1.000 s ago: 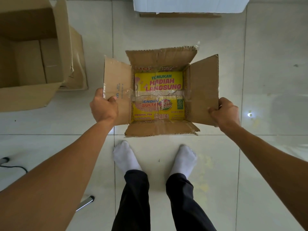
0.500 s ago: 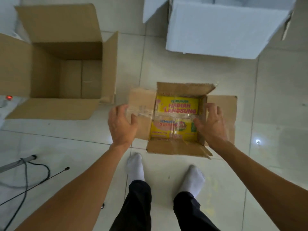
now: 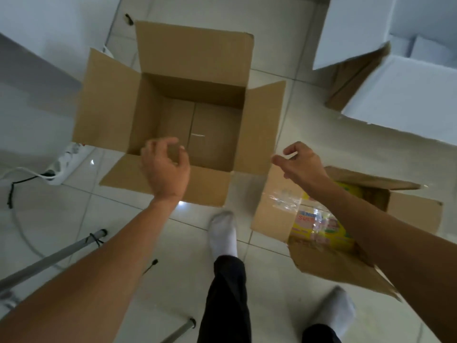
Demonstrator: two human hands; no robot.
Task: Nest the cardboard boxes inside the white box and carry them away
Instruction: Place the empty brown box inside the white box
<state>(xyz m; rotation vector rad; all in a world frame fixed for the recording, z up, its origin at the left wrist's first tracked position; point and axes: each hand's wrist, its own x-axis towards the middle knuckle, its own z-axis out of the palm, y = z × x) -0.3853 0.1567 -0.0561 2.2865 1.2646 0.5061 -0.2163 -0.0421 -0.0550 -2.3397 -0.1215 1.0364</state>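
Note:
A large open cardboard box stands on the tiled floor ahead, its flaps spread and its inside bare. My left hand hovers over its near flap, fingers curled and holding nothing. My right hand hangs beside the box's right flap, fingers loosely bent, also free. A smaller cardboard box with a yellow printed bottom lies at the lower right, partly hidden by my right forearm. The white box sits at the upper right, open, one flap raised.
A white power strip with cables lies left of the large box. Grey metal stand legs cross the floor at lower left. A white surface fills the upper left. My feet in white socks stand just behind the boxes.
Both hands have let go of the small box and moved left toward the large cardboard box. The view has swung left, so the small box now lies at lower right.

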